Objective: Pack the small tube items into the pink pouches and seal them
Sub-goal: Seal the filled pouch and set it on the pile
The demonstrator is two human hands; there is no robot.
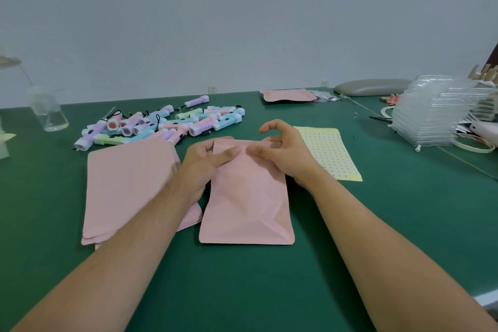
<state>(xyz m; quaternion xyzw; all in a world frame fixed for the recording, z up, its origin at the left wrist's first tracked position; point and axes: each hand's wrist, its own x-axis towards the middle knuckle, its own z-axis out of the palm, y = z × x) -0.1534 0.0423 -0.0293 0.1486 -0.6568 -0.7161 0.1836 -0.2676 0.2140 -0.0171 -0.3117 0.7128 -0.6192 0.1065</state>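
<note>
Left hand (207,162) and right hand (283,152) both pinch the top edge of a pink pouch (246,197) lying on the desk (404,210). Tubes (167,124) lie heaped behind; pouch stack (129,183) at left.

Soft, even light fills the scene, moderately bright and without hard glare. Shadows are faint: a thin dark edge lies under the pink pouch (246,197) on the green table (404,210). Wide-angle distortion bends the table's far edge and stretches both forearms toward the bottom corners. The glass bottle (48,110) at the left edge looks smeared and hazy. The right hand's fingers (258,152) show slight motion blur.
</note>
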